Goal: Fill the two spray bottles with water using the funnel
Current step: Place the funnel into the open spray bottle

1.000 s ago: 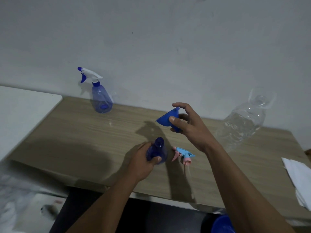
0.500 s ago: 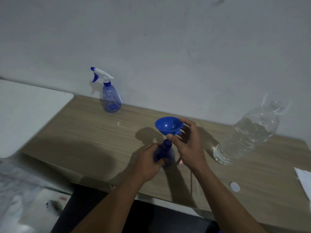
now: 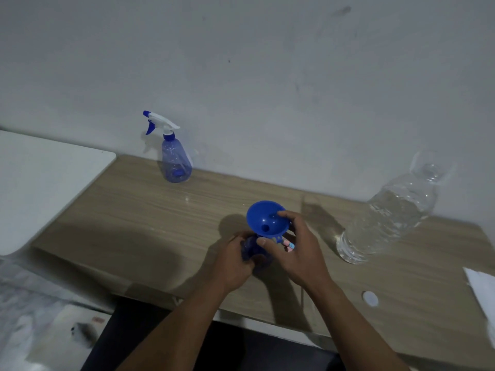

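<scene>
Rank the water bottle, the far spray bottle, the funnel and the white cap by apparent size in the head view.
1. water bottle
2. far spray bottle
3. funnel, though it sits nearer the camera
4. white cap

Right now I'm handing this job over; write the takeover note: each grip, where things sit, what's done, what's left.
Left grip holds the uncapped spray bottle on the table.
Right grip holds the funnel at its mouth; seating is hidden.
The trigger head lies on the table behind them.
The second spray bottle, head on, stands by the wall; the water bottle, open, stands at right.
Done: one head off, funnel brought to the mouth.
Left: pour, refit head, repeat on the second.
</scene>
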Action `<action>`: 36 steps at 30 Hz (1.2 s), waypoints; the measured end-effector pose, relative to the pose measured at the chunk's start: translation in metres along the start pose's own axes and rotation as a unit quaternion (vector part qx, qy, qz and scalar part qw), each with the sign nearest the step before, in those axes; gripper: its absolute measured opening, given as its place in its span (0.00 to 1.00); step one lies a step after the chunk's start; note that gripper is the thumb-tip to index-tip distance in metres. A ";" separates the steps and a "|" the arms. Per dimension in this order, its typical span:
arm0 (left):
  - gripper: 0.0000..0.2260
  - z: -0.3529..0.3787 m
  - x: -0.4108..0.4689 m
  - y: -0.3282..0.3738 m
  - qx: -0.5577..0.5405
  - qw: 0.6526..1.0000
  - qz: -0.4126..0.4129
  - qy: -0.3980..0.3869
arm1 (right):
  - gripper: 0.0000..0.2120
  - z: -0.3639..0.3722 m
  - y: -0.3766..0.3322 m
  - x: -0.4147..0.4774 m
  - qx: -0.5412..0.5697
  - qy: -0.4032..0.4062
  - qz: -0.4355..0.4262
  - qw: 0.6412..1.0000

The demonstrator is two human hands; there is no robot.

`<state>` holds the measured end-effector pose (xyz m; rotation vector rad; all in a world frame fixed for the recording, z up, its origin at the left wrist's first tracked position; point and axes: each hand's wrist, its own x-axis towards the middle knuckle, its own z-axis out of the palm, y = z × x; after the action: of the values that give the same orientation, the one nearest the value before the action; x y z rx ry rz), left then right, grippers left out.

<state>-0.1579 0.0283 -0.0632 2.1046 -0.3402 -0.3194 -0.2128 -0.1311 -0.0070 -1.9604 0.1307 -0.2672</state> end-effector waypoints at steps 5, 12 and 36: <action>0.24 0.002 -0.002 0.001 0.010 1.000 -0.002 -0.001 | 0.43 -0.006 -0.010 0.003 -0.047 -0.021 0.024 0.998; 0.24 0.005 -0.007 0.003 -0.005 1.000 -0.021 0.016 | 0.39 -0.010 -0.022 0.007 -0.099 -0.029 0.037 0.994; 0.59 -0.002 -0.016 0.063 -0.133 0.986 0.026 0.095 | 0.47 -0.108 -0.001 -0.001 -0.224 0.434 0.050 0.871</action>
<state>-0.1791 0.0035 -0.0069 1.8423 -0.2262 -0.1236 -0.2407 -0.2275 0.0343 -2.1291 0.9475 -1.1231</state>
